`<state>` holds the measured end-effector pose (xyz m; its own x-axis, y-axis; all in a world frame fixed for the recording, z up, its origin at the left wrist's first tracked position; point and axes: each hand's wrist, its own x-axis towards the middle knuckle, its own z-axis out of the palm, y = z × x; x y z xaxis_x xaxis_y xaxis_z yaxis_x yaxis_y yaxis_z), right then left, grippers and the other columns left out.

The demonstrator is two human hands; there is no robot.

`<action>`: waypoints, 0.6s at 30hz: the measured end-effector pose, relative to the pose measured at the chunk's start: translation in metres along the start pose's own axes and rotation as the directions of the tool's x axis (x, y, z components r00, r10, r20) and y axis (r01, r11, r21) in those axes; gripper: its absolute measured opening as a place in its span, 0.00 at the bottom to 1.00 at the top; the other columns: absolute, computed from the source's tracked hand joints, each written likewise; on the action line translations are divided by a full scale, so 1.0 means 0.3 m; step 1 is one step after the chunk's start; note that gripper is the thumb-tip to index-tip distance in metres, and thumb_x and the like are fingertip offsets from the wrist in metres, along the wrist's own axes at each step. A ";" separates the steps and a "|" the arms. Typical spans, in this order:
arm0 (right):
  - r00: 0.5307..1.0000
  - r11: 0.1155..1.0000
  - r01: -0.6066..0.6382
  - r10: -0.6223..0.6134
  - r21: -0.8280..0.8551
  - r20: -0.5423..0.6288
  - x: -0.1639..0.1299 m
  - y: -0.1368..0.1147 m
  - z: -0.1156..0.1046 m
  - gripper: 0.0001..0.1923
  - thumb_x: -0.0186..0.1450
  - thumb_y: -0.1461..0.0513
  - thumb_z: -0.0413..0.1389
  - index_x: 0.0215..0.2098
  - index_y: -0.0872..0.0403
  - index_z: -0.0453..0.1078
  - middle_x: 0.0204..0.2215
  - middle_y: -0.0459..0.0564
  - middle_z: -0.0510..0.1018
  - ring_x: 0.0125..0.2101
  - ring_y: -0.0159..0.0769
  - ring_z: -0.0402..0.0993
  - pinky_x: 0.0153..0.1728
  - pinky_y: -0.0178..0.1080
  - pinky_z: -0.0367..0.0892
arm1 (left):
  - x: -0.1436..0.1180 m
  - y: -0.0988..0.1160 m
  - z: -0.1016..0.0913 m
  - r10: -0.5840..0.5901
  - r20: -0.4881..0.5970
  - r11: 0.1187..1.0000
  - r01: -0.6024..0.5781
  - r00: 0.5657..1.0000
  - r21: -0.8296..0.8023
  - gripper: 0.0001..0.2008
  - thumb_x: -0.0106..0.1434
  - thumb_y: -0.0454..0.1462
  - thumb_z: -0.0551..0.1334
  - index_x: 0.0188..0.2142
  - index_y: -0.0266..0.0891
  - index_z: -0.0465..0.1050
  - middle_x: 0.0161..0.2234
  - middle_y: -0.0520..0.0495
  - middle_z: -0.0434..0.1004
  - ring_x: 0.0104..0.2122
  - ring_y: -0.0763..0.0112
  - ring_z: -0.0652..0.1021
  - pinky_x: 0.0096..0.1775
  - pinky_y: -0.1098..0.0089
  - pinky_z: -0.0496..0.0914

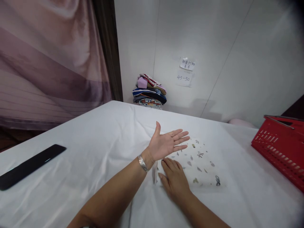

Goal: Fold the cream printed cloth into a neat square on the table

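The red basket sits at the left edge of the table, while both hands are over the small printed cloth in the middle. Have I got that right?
Not quite. The red basket sits at the right edge of the table, as the head view shows. The rest holds: the left hand is open above the small printed cloth, and the right hand presses on its near edge.
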<state>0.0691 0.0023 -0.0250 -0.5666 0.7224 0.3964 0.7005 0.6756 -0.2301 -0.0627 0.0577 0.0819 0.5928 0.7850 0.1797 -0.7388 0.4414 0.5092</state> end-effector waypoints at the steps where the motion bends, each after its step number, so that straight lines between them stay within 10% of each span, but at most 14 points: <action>1: 1.000 1.000 0.001 -0.001 0.000 0.001 0.000 0.001 0.001 0.19 0.67 0.58 0.46 0.55 0.53 0.63 0.53 0.54 0.69 0.53 0.44 0.62 0.54 0.49 0.56 | 0.000 0.000 -0.005 -0.002 0.010 1.000 0.002 1.000 -0.005 0.47 0.56 0.66 0.38 0.54 0.27 0.61 0.61 0.29 0.55 0.61 0.46 0.56 0.58 0.49 0.52; 7: 1.000 1.000 0.005 -0.005 0.013 -0.014 -0.003 0.003 0.006 0.19 0.67 0.57 0.46 0.54 0.54 0.64 0.53 0.54 0.69 0.54 0.45 0.61 0.54 0.50 0.55 | 0.006 0.007 -0.045 0.009 0.043 0.999 -0.011 0.999 0.044 0.47 0.57 0.65 0.39 0.56 0.27 0.59 0.62 0.30 0.53 0.62 0.47 0.54 0.58 0.49 0.51; 11: 1.000 1.000 -0.006 0.006 0.012 0.001 -0.003 0.001 0.001 0.19 0.67 0.57 0.46 0.55 0.53 0.63 0.54 0.53 0.69 0.55 0.44 0.61 0.55 0.49 0.55 | 0.020 0.009 -0.099 0.088 -0.073 0.929 -0.056 0.993 0.365 0.46 0.58 0.64 0.34 0.59 0.32 0.56 0.63 0.34 0.51 0.61 0.51 0.57 0.58 0.51 0.54; 15: 1.000 1.000 -0.009 0.008 0.014 0.026 -0.003 0.002 -0.004 0.20 0.67 0.57 0.45 0.56 0.52 0.63 0.55 0.52 0.68 0.55 0.43 0.61 0.55 0.49 0.55 | 0.028 0.000 -0.211 0.397 -0.239 0.376 0.081 0.886 0.923 0.36 0.64 0.58 0.37 0.61 0.40 0.54 0.64 0.43 0.50 0.63 0.60 0.54 0.61 0.58 0.48; 18: 0.999 1.000 -0.014 0.013 0.020 0.037 -0.001 0.003 -0.005 0.20 0.67 0.57 0.45 0.56 0.52 0.62 0.55 0.53 0.68 0.55 0.43 0.61 0.55 0.49 0.55 | 0.022 -0.010 -0.311 0.484 -0.246 -0.179 0.370 0.840 0.912 0.34 0.62 0.55 0.50 0.61 0.38 0.54 0.65 0.42 0.45 0.64 0.59 0.47 0.62 0.58 0.42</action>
<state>0.0706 0.0024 -0.0242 -0.5728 0.7361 0.3606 0.6994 0.6683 -0.2534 -0.0865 0.1022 0.0030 0.0620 0.9797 0.1904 0.6435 -0.1851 0.7427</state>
